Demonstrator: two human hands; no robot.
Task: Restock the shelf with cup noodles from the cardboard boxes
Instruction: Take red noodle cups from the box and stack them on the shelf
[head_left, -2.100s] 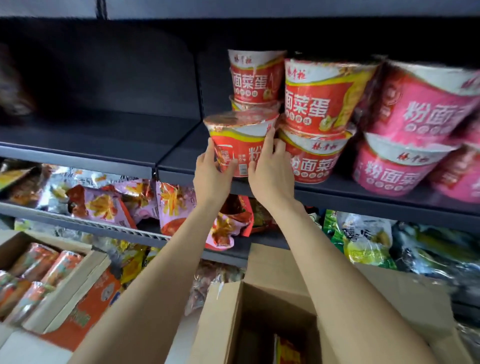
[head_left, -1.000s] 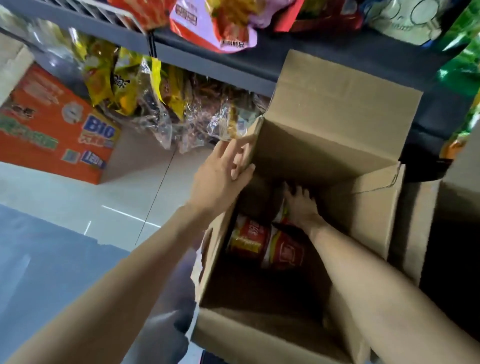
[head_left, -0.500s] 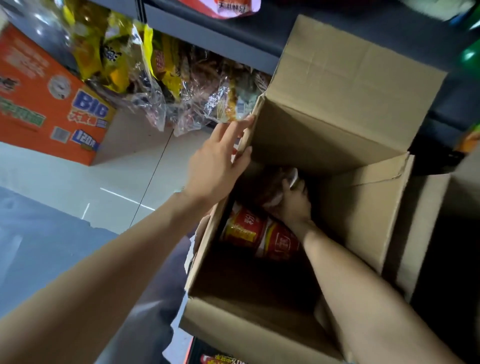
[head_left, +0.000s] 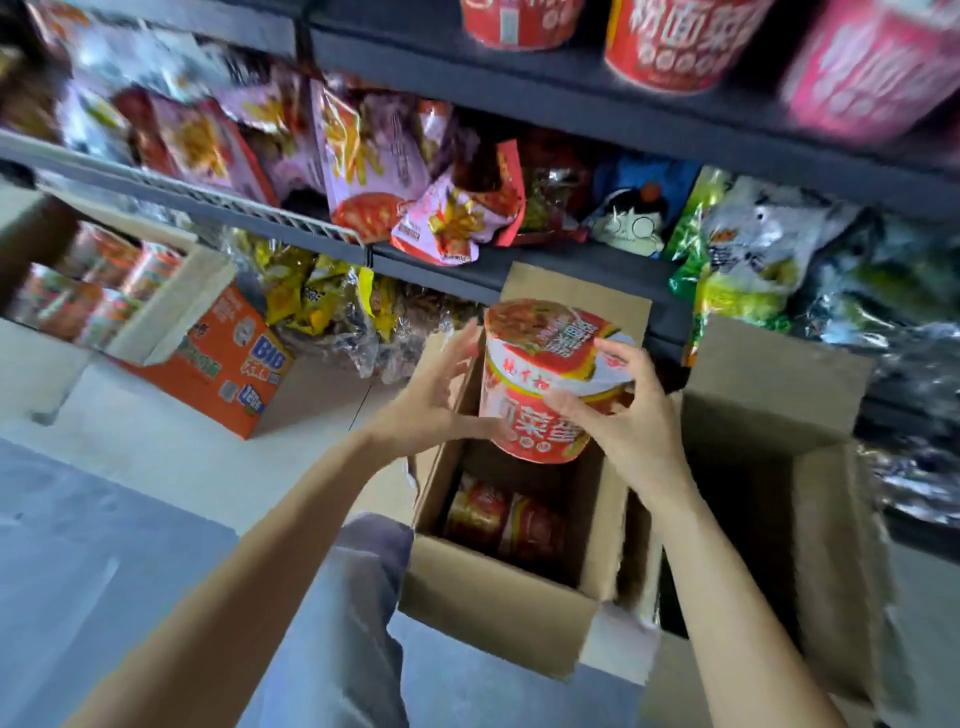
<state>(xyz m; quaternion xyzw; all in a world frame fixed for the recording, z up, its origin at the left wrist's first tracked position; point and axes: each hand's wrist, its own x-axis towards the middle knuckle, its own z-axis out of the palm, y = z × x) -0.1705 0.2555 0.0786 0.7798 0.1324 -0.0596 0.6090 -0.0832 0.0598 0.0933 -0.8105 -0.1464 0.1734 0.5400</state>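
— Holding what, exactly?
— A red cup of noodles (head_left: 540, 384), upright with its sealed lid on top, raised just above an open cardboard box (head_left: 498, 608) on the floor. The right hand (head_left: 618, 415) curls around the cup's right side, thumb across the front. The left hand (head_left: 436, 400) has its fingers spread and curved against the cup's left side.

— What else is in that box?
— More red cups (head_left: 506, 519) lying on their sides at the bottom.

— And the surroundings?
— A dark shelf (head_left: 597, 98) at the top carries red and pink noodle cups (head_left: 670, 41). Below it sit snack bags (head_left: 358, 161). An orange box (head_left: 223, 364) on the left holds more cups. Another open cardboard box (head_left: 810, 467) stands just beside on the right.
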